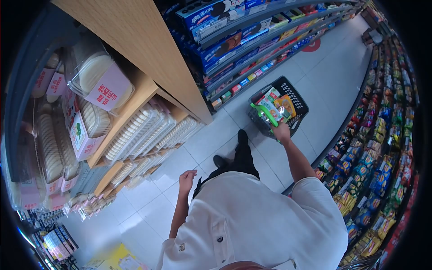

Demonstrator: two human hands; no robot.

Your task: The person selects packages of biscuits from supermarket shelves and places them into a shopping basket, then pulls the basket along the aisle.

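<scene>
- Basket (297, 96), dark and filled with packaged goods, sits on the aisle floor (315, 76) ahead of the shopper.
- Right hand (282, 132) grips its green handle (265, 114).
- Left hand (186, 180) hangs loosely curled, empty, near wooden shelves (135, 94) of biscuits.

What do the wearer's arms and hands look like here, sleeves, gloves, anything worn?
Both hands bare: left hand, right hand, no gloves. No watch or rings that I can make out. Forearms uncovered; a white short-sleeved shirt with dark buttons ends above the elbows.
</scene>
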